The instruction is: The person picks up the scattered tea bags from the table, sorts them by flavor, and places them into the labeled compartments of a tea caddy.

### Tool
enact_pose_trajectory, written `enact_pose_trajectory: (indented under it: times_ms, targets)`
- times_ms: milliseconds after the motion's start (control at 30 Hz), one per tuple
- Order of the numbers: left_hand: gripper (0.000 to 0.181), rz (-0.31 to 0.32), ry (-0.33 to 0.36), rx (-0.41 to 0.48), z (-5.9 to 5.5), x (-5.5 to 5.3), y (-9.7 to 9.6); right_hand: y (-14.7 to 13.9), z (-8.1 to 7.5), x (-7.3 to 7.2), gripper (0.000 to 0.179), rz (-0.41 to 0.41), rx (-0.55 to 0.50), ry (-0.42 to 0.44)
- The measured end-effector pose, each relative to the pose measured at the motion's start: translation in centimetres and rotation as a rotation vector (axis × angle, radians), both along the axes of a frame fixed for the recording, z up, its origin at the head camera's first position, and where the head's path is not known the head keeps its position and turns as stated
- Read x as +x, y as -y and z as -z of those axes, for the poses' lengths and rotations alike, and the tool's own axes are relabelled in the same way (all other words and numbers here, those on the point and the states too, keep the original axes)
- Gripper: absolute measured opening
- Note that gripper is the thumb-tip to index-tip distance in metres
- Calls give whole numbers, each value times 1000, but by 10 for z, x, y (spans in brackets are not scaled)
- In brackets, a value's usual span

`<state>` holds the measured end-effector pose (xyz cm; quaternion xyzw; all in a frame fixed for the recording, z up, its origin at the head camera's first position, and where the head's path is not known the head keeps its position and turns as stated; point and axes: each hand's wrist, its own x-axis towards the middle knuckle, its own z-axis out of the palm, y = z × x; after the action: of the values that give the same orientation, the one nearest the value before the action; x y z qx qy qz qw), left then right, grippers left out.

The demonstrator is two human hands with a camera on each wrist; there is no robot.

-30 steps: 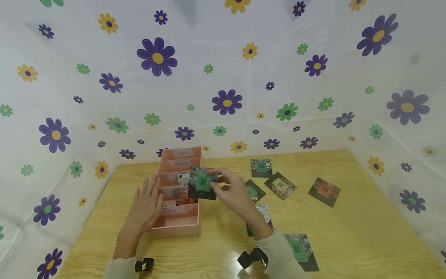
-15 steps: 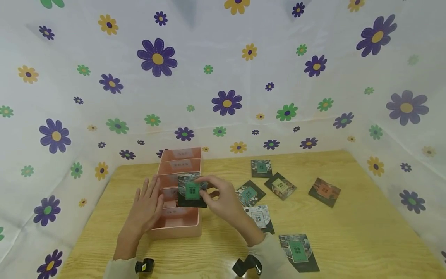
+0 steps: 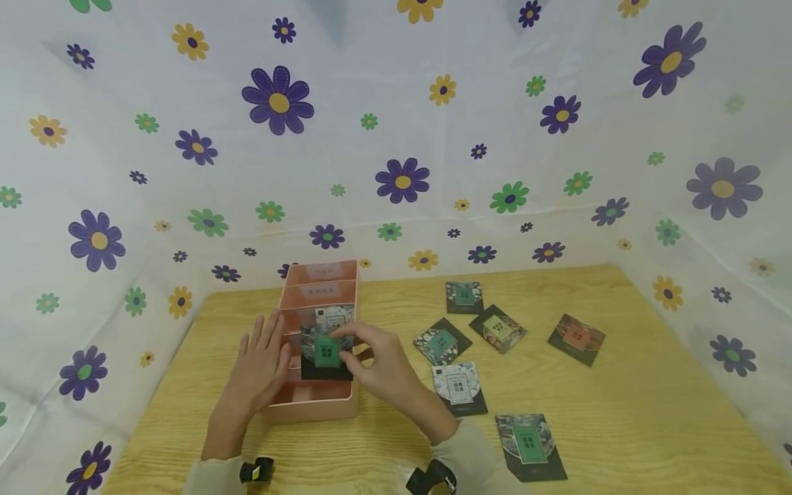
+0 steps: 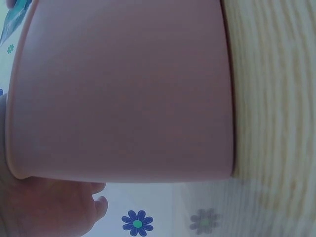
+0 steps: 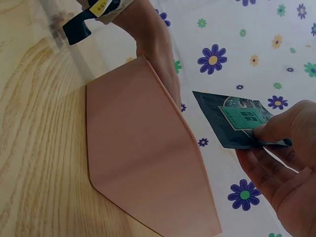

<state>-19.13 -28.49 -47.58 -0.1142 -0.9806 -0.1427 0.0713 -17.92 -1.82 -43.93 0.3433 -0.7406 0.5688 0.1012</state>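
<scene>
My right hand (image 3: 382, 364) pinches a dark tea sachet with a green label (image 3: 322, 357) by its right edge, between thumb and fingers. The sachet is over the front half of a pink divided box (image 3: 312, 411), and the right wrist view has it tilted above the rim. My left hand (image 3: 256, 364) rests on the box's left rim, fingers straight. Behind the held sachet, a white-labelled sachet (image 3: 334, 316) stands in a middle compartment. The held sachet covers the compartments just in front of that.
On the wooden table right of the box lie several sachets: a white-labelled one (image 3: 459, 388), a large green-labelled one (image 3: 531, 447), a yellow-labelled one (image 3: 498, 328) and a red-labelled one (image 3: 577, 339). A flowered cloth (image 3: 408, 124) hangs behind the table.
My right hand has carried the green-labelled sachet left and toward the box's front, uncovering the white-labelled sachet in the box and sachets on the table. My left hand has stayed put.
</scene>
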Motion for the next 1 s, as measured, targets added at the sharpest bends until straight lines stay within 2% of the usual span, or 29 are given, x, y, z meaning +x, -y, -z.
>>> enact_pose_trajectory:
  times_ms: [200, 367, 767, 1000]
  targets:
    - [60, -1, 4, 3, -1, 0, 0, 5, 5, 1, 31, -17, 24, -34]
    - [60, -1, 12, 12, -2, 0, 0, 7, 7, 1, 31, -37, 54, -30]
    - [60, -2, 12, 24, -4, 0, -2, 5, 9, -1, 30, -89, 198, -60]
    - [60, 2, 3, 15, -1, 0, 0, 3, 9, -1, 28, -134, 239, -89]
